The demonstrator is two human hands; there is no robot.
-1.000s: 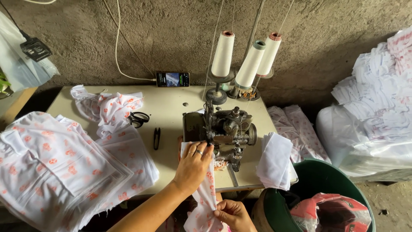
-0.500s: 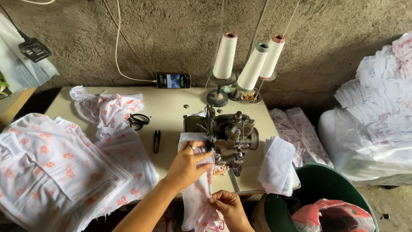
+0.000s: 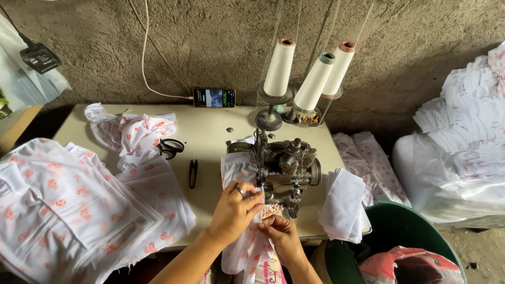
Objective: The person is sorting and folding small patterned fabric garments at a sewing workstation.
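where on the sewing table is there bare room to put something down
Bare tabletop runs between the phone, scissors and sewing machine, and beside the thread snips. It is crowded at the left under the printed fabric stack, and around both hands at the machine.

A pale worktable (image 3: pixel 210 134) stands against a rough grey wall. Left of the hands lie small black thread snips (image 3: pixel 193 173) and, farther up, black scissors (image 3: pixel 170 148), beside a large stack of white cloth with orange print (image 3: pixel 68 200). Beyond the hands, 3 tall thread cones (image 3: pixel 310 73) stand at the table's back edge, with a phone (image 3: pixel 213 98) on a white cable to their left. Right of the hands sits folded white fabric (image 3: pixel 343 202), then a green bin (image 3: pixel 400 231).
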